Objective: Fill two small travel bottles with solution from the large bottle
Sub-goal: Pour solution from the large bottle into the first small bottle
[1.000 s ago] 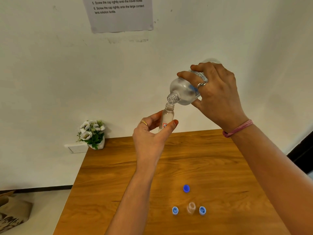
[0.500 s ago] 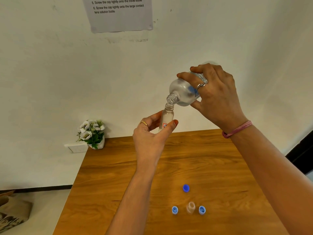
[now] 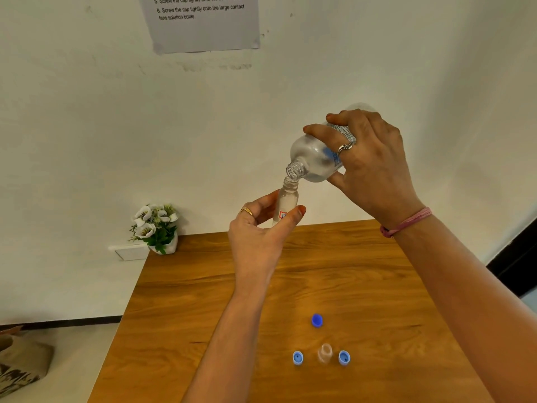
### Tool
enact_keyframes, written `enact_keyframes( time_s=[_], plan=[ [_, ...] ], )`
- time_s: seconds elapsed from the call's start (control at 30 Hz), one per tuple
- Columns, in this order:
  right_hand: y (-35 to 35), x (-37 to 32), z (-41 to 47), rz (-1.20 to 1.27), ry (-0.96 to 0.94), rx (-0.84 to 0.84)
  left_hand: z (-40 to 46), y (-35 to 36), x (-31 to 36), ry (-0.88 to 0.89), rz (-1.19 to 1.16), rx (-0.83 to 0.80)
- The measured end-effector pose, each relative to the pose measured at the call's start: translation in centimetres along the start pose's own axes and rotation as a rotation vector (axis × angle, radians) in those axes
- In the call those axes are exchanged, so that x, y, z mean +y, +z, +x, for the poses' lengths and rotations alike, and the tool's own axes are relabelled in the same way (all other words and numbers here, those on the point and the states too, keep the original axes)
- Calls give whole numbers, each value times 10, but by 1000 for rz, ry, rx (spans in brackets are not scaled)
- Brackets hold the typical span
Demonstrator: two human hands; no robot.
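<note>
Since the earlier frame almost nothing has moved; both hands stay raised above the counter [image 3: 203, 301]. The right grip [image 3: 369, 158] is closed around the large bottle [image 3: 313, 158], which is tilted with its open neck down, touching the mouth of the small bottle [image 3: 286, 199]. The left grip [image 3: 258, 231] pinches this small bottle between thumb and fingers, upright. Below the small bottle, on the counter, stands a second small bottle [image 3: 325, 352] between two light blue caps [image 3: 297, 358] [image 3: 344, 358]; a dark blue cap [image 3: 317, 320] lies just behind it.
</note>
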State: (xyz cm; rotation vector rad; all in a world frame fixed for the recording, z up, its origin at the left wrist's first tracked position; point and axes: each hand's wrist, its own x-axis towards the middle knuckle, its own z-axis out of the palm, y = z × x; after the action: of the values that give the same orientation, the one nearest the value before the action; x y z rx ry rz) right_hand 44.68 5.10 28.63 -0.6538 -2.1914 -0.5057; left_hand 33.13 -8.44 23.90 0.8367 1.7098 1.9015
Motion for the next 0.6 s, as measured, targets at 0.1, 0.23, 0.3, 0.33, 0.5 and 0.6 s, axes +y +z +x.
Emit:
enact_keyframes(
  time_s=[0.1,0.23,0.3,0.33,0.5,0.6],
  plan=[
    [0,0,-1,-4,3,3,0,0,-2,3,-7,-7],
    [0,0,-3,-2,12,-13,0,0,-3,-5,-29,-21],
    [1,1,-4,13,27,-23,0,1,-4,-9,-36,-29],
    [1,1,-4,20,38,-27,-1,0,-5,-11,-37,-32],
    [3,-1,-13,95,110,-68,-3,0,-10,-18,-41,-40],
    [6,-4,-18,178,173,-123,-4,-1,-15,-34,-51,-42]
  ],
)
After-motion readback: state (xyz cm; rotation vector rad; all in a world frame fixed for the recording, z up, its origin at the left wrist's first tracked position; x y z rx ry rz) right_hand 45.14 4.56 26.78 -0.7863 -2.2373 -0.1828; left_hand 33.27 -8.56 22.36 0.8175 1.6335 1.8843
